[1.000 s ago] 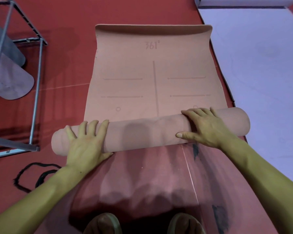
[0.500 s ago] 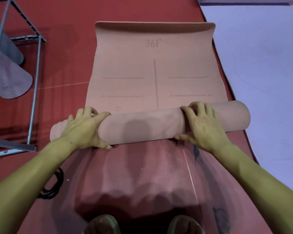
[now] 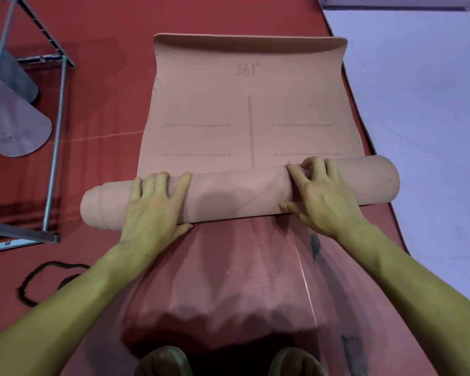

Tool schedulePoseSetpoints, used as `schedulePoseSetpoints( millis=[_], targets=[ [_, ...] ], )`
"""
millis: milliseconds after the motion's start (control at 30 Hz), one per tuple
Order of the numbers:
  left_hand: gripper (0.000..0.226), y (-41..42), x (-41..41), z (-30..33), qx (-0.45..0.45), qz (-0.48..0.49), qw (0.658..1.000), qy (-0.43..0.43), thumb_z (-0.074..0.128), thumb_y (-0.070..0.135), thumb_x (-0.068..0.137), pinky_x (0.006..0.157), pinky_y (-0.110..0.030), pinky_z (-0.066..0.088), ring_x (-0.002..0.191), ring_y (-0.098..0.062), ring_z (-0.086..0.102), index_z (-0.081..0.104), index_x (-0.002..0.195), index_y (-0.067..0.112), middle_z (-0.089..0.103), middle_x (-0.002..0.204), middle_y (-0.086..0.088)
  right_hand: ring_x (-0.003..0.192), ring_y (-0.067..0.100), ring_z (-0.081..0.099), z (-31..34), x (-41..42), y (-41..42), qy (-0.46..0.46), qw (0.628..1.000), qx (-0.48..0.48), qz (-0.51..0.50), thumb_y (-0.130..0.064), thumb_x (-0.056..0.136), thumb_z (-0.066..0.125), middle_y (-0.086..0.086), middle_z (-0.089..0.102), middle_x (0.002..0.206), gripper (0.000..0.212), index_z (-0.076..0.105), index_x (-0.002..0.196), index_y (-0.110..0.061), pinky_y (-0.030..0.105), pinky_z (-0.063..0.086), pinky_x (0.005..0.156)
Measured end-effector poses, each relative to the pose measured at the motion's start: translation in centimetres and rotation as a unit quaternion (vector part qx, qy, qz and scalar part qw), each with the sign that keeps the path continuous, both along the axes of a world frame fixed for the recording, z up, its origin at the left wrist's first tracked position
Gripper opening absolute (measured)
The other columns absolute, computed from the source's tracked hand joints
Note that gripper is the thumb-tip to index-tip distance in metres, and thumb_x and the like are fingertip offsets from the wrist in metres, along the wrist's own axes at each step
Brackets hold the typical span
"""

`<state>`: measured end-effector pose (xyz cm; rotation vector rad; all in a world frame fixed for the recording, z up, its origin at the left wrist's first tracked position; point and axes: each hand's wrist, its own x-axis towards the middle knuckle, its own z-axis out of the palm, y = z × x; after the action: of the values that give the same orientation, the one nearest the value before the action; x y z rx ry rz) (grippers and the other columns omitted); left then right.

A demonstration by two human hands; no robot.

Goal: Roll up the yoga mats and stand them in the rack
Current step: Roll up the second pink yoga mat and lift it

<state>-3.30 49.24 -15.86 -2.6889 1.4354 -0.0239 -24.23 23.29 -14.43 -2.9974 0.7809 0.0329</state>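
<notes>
A pink yoga mat (image 3: 201,104) printed "361°" lies on the red floor, its far edge curling up. Its near part is wound into a thick roll (image 3: 234,196) lying crosswise in front of me. My left hand (image 3: 155,207) lies flat on the roll's left part with straight fingers. On the right part sits my right hand (image 3: 320,196), fingers bent over the top of the roll and thumb at its near side. The left end of the roll is wound unevenly and sticks out past the flat mat.
A grey metal rack (image 3: 56,131) stands at the left with rolled mats (image 3: 14,131) inside it. A lavender mat (image 3: 418,104) lies flat on the right, right beside the pink one. A black cord (image 3: 38,280) loops on the floor near left. My feet (image 3: 163,362) show at the bottom edge.
The roll has moved a little farther up the mat and thickened. My left hand curled over it, then flattened again. My right hand's fingers went from flat to bent over the top.
</notes>
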Motion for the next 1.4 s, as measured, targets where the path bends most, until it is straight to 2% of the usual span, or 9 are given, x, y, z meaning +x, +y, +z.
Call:
schedulePoseSetpoints(
  millis=[67, 167, 233, 467, 733, 900, 1000, 1167, 1400],
  targets=[
    [0.125, -0.9, 0.6, -0.4, 0.013, 0.008, 1.0, -0.008, 0.094, 0.061, 0.052, 0.111, -0.064, 0.037, 0.117, -0.042, 0.053, 0.039, 0.155, 0.015, 0.05, 0.128, -0.021, 0.12, 0.037, 0.045, 0.0, 0.2, -0.5, 0.009, 1.0, -0.002, 0.019, -0.07, 0.082, 0.06, 0.015, 0.046, 0.138, 0.091, 0.043, 0.15, -0.012, 0.052, 0.047, 0.103],
    [0.128, -1.6, 2.4, -0.3, 0.025, -0.003, 1.0, 0.009, 0.091, 0.065, 0.047, 0.103, -0.059, 0.046, 0.113, -0.039, 0.06, 0.04, 0.154, 0.016, 0.058, 0.123, -0.015, 0.128, 0.041, 0.044, -0.6, 0.7, -1.3, 0.062, 0.996, -0.043, 0.05, -0.061, 0.069, 0.081, 0.017, 0.044, 0.144, 0.108, 0.037, 0.152, -0.008, 0.054, 0.038, 0.112],
    [0.12, -1.4, 3.6, -0.1, 0.016, -0.018, 0.999, 0.033, 0.086, 0.071, 0.049, 0.098, -0.053, 0.049, 0.114, -0.035, 0.063, 0.045, 0.148, 0.018, 0.062, 0.122, -0.009, 0.129, 0.042, 0.043, -0.9, 1.2, -1.5, 0.084, 0.993, -0.07, 0.053, -0.049, 0.064, 0.092, 0.018, 0.043, 0.144, 0.115, 0.035, 0.154, -0.006, 0.056, 0.033, 0.115],
    [0.097, -0.1, 3.9, 1.3, 0.061, -0.042, 0.984, 0.161, 0.072, 0.09, 0.053, 0.081, -0.039, 0.052, 0.107, -0.02, 0.067, 0.052, 0.134, 0.042, 0.066, 0.117, 0.016, 0.136, 0.036, 0.047, -0.7, 0.9, -2.0, 0.105, 0.993, -0.021, 0.058, -0.057, 0.058, 0.093, 0.013, 0.048, 0.147, 0.124, 0.035, 0.157, -0.01, 0.058, 0.029, 0.12],
    [0.103, 3.0, 1.2, 1.7, 0.138, -0.08, 0.925, 0.344, 0.076, 0.092, 0.049, 0.095, -0.029, 0.049, 0.118, 0.005, 0.059, 0.042, 0.142, 0.065, 0.058, 0.131, 0.043, 0.121, 0.028, 0.057, 1.4, -3.8, 0.7, 0.242, 0.959, 0.134, 0.066, -0.071, 0.05, 0.085, 0.001, 0.059, 0.126, 0.101, 0.036, 0.125, -0.023, 0.044, 0.041, 0.107],
    [0.088, 3.8, 0.9, 1.2, 0.153, -0.078, 0.881, 0.44, 0.089, 0.078, 0.052, 0.106, -0.03, 0.048, 0.117, 0.011, 0.058, 0.058, 0.131, 0.055, 0.053, 0.133, 0.045, 0.12, 0.025, 0.05, 2.1, -6.6, 2.3, 0.231, 0.952, 0.192, 0.053, -0.075, 0.053, 0.085, 0.0, 0.047, 0.131, 0.112, 0.041, 0.145, -0.03, 0.036, 0.042, 0.107],
    [0.088, 3.6, 1.1, 1.3, 0.153, -0.079, 0.878, 0.447, 0.084, 0.085, 0.051, 0.11, -0.032, 0.046, 0.123, 0.01, 0.055, 0.057, 0.13, 0.057, 0.05, 0.135, 0.047, 0.114, 0.025, 0.041, 2.8, -6.2, 2.4, 0.23, 0.958, 0.162, 0.052, -0.073, 0.055, 0.084, 0.0, 0.034, 0.122, 0.114, 0.039, 0.153, -0.037, 0.039, 0.048, 0.101],
    [0.1, 5.1, 1.3, 0.8, 0.105, -0.099, 0.937, 0.317, 0.058, 0.107, 0.051, 0.096, -0.035, 0.048, 0.123, 0.007, 0.049, 0.045, 0.139, 0.061, 0.044, 0.133, 0.037, 0.118, 0.023, 0.05, 3.5, -4.8, 2.5, 0.249, 0.955, 0.157, 0.049, -0.068, 0.055, 0.089, -0.002, 0.041, 0.12, 0.113, 0.037, 0.148, -0.032, 0.042, 0.052, 0.096],
    [0.078, 5.6, 1.6, 0.3, -0.01, -0.15, 0.921, 0.36, 0.072, 0.09, 0.068, 0.101, -0.036, 0.051, 0.128, 0.004, 0.051, 0.052, 0.136, 0.055, 0.049, 0.135, 0.033, 0.117, 0.023, 0.055, 3.7, -3.7, 2.0, 0.269, 0.949, 0.156, 0.046, -0.062, 0.064, 0.089, -0.004, 0.046, 0.121, 0.091, 0.04, 0.131, -0.026, 0.042, 0.051, 0.09]
  ],
)
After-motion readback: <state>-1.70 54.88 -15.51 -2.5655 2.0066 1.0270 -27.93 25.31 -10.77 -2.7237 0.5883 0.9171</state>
